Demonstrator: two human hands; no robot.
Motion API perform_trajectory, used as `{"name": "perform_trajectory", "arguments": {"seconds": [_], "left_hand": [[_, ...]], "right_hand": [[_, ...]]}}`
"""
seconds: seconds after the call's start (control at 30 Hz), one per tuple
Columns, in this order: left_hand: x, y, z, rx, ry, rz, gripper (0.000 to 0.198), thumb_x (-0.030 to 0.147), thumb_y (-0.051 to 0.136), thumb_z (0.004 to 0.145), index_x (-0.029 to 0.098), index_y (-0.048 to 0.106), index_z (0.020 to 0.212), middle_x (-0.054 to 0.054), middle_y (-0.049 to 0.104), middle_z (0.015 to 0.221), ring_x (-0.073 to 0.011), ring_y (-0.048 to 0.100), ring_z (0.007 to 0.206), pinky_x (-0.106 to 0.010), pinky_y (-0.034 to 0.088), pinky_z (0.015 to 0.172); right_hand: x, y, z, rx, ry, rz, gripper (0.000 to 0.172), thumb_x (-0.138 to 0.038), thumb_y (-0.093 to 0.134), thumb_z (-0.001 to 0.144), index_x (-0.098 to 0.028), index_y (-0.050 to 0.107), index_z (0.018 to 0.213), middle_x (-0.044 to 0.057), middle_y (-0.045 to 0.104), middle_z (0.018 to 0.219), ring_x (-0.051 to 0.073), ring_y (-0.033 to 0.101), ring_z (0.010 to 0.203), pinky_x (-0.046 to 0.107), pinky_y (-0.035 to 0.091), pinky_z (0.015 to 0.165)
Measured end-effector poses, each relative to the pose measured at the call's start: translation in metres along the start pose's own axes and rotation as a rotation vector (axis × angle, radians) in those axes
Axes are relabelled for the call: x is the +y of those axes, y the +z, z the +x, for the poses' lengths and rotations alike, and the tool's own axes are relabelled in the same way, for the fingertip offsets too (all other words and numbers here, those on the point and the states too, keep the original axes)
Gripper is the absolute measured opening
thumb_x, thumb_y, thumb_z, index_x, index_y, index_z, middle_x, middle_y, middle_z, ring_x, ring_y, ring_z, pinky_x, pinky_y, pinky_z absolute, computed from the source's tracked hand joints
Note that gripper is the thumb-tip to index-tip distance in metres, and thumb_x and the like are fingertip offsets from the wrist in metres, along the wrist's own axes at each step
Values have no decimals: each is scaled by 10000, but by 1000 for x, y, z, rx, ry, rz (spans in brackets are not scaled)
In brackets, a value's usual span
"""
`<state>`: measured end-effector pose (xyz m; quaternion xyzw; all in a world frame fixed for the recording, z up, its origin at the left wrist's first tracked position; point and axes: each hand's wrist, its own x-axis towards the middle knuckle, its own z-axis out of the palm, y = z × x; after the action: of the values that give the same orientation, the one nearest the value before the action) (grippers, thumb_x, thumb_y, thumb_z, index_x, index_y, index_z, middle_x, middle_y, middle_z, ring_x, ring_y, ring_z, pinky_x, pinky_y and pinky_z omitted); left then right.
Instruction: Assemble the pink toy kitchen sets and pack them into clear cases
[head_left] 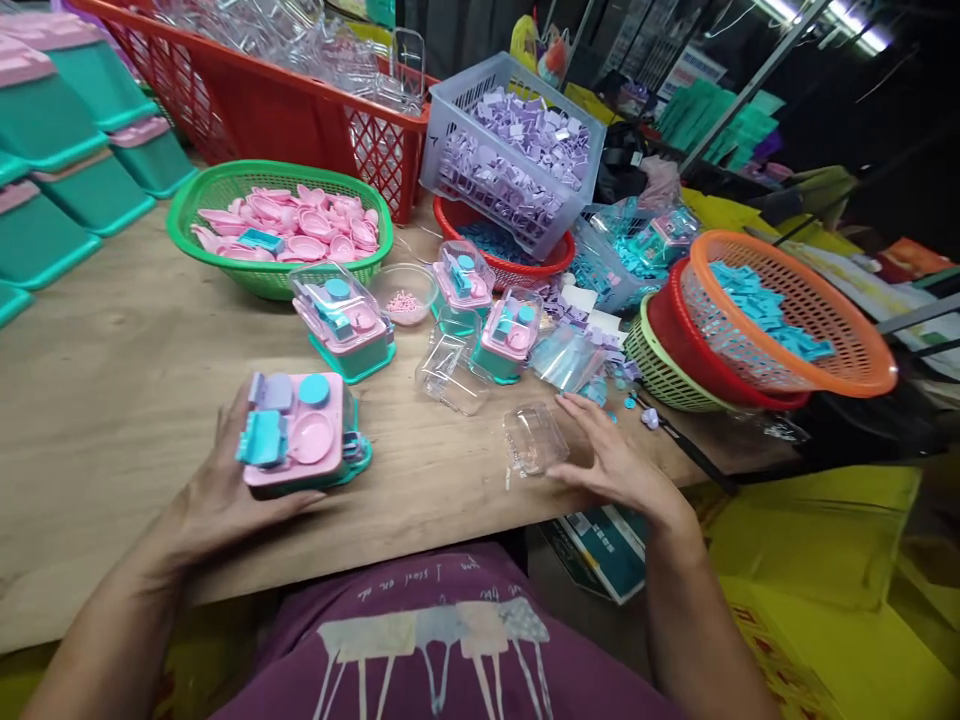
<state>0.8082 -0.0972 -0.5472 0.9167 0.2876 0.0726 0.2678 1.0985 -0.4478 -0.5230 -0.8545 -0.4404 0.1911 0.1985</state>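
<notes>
My left hand (217, 490) is wrapped round a toy kitchen set (330, 395) with a pink top and a teal base, on the left of the table. On its top show a lilac piece, blue pieces and a round pink dish (311, 438). My right hand (611, 460) is at a clear plastic cover (534, 438) lying on the wood, thumb and fingers apart beside its right edge. Whether the fingertips touch it I cannot tell. Another clear cover (452, 375) lies behind it. Three similar sets with clear covers, one of them a covered set (349, 325), stand further back.
Behind stand a green basket (281, 170) of pink pieces, a red crate (262, 110) of clear covers and a grey crate (495, 170) of lilac pieces. Stacked baskets, topped by an orange basket (862, 360), stand right. Teal-and-pink boxes (60, 120) are piled left.
</notes>
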Motion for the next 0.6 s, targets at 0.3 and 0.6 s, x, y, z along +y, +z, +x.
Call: {"name": "perform_trajectory", "arguments": {"seconds": [0.3,0.6], "left_hand": [[49,44,-6,-165,304,-419,1243,493,841,582,276,76,1538,-147,288,1492,-405,317,1388,-589,319,1141],[76,82,-10,-102,428,-491,1359,627,828,527,222,-7,1520,-216,291,1504,-428,329,1377,-614,320,1112]], "right_hand": [[12,1,28,-213,-187,-102,1000,-442,818,643,-301,308,1492,115,388,1380,329,421,1307,521,383,1103],[-136,-20,11,-45,-429,145,1038,-471,811,636,-256,264,1490,136,293,1431,381,322,1360,546,343,1146]]}}
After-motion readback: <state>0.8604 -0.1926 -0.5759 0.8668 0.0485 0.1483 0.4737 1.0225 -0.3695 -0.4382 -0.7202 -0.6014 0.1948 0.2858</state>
